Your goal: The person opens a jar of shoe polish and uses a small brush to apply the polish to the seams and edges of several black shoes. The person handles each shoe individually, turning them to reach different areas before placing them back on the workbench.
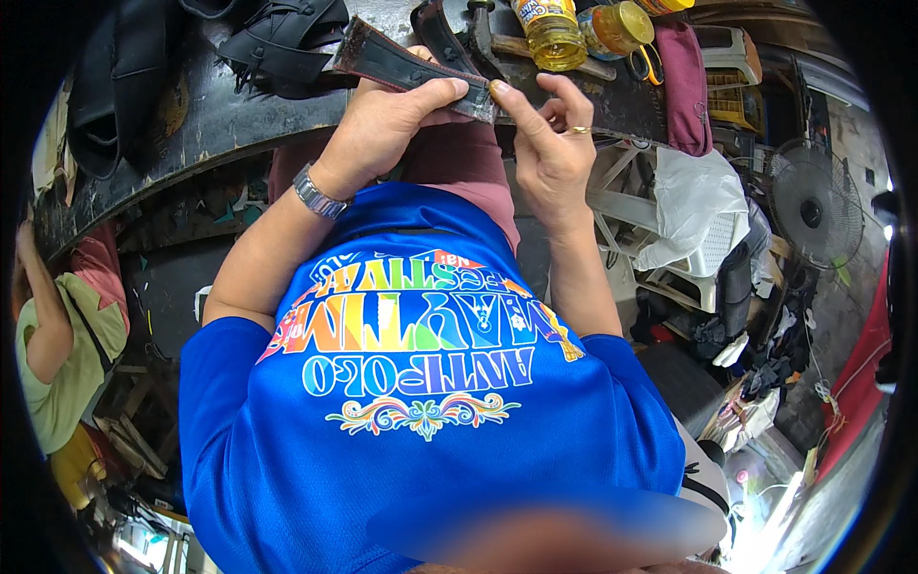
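My left hand (387,124), with a metal watch on its wrist, grips a dark leather strap (406,69) that has reddish edges, thumb on top near its right end. That end looks glossy and darker. My right hand (557,148), a ring on one finger, has its fingers apart; one brown-stained fingertip touches the strap's right end. Just beyond lies a second dark curved strap piece (442,38), partly hidden by the first. A hammer (481,33) lies at the back of the workbench, its wooden handle running right behind my right hand.
Black strapped leather pieces (285,43) lie on the dark workbench (182,167) at left. Back right are a jar of yellow liquid (555,43), a second jar (617,31), orange-handled scissors (654,65) and maroon cloth (685,96). A white plastic chair (703,239), a fan (811,212) and another person (53,335) flank me.
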Demonstrator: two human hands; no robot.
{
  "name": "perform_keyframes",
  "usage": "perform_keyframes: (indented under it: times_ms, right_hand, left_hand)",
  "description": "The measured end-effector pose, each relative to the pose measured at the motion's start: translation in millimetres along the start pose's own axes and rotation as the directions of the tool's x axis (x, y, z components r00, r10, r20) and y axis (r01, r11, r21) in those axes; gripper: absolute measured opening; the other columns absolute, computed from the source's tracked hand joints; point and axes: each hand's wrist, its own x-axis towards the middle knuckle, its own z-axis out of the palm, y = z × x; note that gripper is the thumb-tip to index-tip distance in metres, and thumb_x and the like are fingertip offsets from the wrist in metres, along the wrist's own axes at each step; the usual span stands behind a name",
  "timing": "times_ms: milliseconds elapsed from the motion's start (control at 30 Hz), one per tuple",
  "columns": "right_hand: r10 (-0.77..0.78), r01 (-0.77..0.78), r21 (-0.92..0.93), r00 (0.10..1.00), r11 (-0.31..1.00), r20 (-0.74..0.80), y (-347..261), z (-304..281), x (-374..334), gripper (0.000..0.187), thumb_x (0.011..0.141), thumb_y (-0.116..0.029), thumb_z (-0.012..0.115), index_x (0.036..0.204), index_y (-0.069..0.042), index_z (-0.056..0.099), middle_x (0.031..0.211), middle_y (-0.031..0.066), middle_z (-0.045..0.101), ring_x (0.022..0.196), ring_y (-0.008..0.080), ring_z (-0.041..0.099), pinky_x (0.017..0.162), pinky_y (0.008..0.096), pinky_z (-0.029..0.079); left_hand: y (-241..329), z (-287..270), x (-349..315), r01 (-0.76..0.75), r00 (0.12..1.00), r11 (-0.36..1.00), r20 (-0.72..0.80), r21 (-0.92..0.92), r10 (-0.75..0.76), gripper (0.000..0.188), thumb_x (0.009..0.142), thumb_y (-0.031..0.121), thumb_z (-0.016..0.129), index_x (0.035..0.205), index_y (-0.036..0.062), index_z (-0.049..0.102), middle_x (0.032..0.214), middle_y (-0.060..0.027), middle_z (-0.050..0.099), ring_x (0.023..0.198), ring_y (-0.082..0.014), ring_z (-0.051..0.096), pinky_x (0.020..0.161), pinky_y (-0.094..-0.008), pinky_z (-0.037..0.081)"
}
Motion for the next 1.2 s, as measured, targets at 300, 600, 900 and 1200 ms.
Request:
perform_keyframes:
  times_ms: [300, 600, 900, 1200]
  right_hand:
    - [-0.025, 0.041, 0.330, 0.998, 0.943, -0.054, -16, -25, 15, 0.070, 0.086, 0.003, 0.071, 0.150, -0.001, 0.042, 0.120, 0.0141, 0.066, 0.097, 0.0164, 0.057, 0.087, 0.0308, 0.047]
    - [0.226, -0.360, 0.597, 0.930, 0.717, 0.289, -25, -28, 24, 0.098, 0.080, 0.013, 0.070, 0.162, -0.010, 0.021, 0.094, 0.0044, 0.065, 0.089, 0.0110, 0.063, 0.082, 0.0274, 0.052]
    - [0.562, -0.503, 0.326, 0.819, 0.801, -0.116, 121, -95, 27, 0.092, 0.079, 0.009, 0.073, 0.158, -0.006, 0.029, 0.079, 0.0041, 0.065, 0.072, 0.0090, 0.060, 0.069, 0.0228, 0.050]
    - [0.579, -0.587, 0.063, 0.765, 0.807, -0.283, 163, -79, 28, 0.087, 0.083, -0.004, 0.076, 0.158, -0.010, 0.032, 0.095, 0.0141, 0.072, 0.081, 0.0193, 0.067, 0.079, 0.0351, 0.054]
  left_hand:
    - [7, 0, -3, 0.007, 0.993, 0.961, 0.110, 0.278, -0.039, 0.020, 0.091, 0.006, 0.072, 0.109, -0.0017, 0.068, 0.102, -0.0073, 0.073, 0.090, -0.0128, 0.069, 0.079, -0.0286, 0.060]
    - [4, 27, 2, 0.029, 0.930, 0.766, 0.264, 0.643, -0.257, 0.028, 0.083, 0.014, 0.080, 0.103, -0.0016, 0.068, 0.083, -0.0043, 0.072, 0.075, -0.0082, 0.066, 0.070, -0.0271, 0.055]
    - [24, 24, -10, 0.212, 0.877, 0.806, 0.256, 0.553, -0.406, 0.027, 0.098, 0.014, 0.068, 0.120, -0.0014, 0.062, 0.104, -0.0080, 0.071, 0.096, -0.0136, 0.071, 0.082, -0.0268, 0.058]
    - [49, 13, -13, 0.085, 0.966, 0.843, 0.163, 0.531, -0.200, 0.022, 0.096, 0.016, 0.071, 0.111, -0.0010, 0.069, 0.094, -0.0052, 0.073, 0.080, -0.0099, 0.070, 0.071, -0.0242, 0.057]
